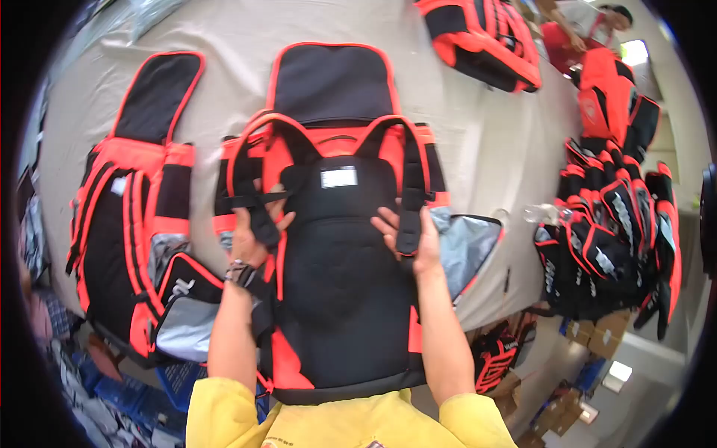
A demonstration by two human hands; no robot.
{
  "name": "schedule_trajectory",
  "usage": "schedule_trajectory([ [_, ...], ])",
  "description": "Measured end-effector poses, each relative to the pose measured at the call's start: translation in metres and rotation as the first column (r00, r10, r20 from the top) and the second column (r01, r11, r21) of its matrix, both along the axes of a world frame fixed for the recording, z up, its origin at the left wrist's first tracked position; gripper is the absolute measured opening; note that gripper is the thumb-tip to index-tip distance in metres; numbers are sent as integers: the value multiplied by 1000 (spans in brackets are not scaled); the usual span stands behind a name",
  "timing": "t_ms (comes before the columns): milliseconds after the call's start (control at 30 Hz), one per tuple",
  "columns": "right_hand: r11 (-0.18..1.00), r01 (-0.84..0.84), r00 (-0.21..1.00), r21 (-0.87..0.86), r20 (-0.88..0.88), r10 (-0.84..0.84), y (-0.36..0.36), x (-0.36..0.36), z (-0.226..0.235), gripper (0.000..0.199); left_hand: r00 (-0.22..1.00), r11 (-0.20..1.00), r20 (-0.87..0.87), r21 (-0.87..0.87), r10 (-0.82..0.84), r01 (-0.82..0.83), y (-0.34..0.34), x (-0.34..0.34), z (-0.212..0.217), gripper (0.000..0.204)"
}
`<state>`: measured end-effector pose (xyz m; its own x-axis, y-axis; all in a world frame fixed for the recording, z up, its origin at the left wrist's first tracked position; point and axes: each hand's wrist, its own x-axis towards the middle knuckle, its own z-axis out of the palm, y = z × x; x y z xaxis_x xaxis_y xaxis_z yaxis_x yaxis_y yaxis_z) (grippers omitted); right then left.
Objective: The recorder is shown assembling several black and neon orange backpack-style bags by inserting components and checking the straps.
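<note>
Black, orange-trimmed backpack (340, 276) lies straps-up on the table (485, 134), flap (332, 84) spread open; left hand (249, 237) and right hand (423, 243) cup its straps (410, 201), fingers parted, whether gripping I can't tell.

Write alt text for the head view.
Left hand and right hand touch the shoulder straps of a black and red backpack lying straps upward on a pale table. A second backpack lies to its left; bags crowd the right.

On the middle backpack (340, 291), black is edged with orange-red, as on the nine-o'clock backpack (112, 243). Beige is shown by the counter (358, 21) toward twelve, yellow by the shirt (336, 423) at six.
</note>
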<state>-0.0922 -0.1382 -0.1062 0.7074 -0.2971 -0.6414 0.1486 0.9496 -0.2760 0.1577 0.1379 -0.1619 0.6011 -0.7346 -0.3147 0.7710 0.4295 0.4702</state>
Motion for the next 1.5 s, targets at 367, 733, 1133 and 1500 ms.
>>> schedule_trajectory([
  [367, 996, 12, 994, -89, -109, -22, -1, -8, 10, 61, 997, 999, -67, 6, -46, 46, -15, -6, 18, 86],
  [733, 803, -328, 945, -497, -170, 281, 31, -10, 146, 53, 806, 840, 252, 254, -536, 480, -19, -12, 192, 60],
  [1133, 102, -497, 849, -862, -507, -150, 92, -17, 222, 38, 777, 778, 89, 171, -623, 604, -80, -70, 246, 34],
  [1500, 503, -675, 700, -540, -684, 204, 202, -52, 130, 69, 821, 818, 147, 285, -552, 499, -116, -71, 255, 13],
])
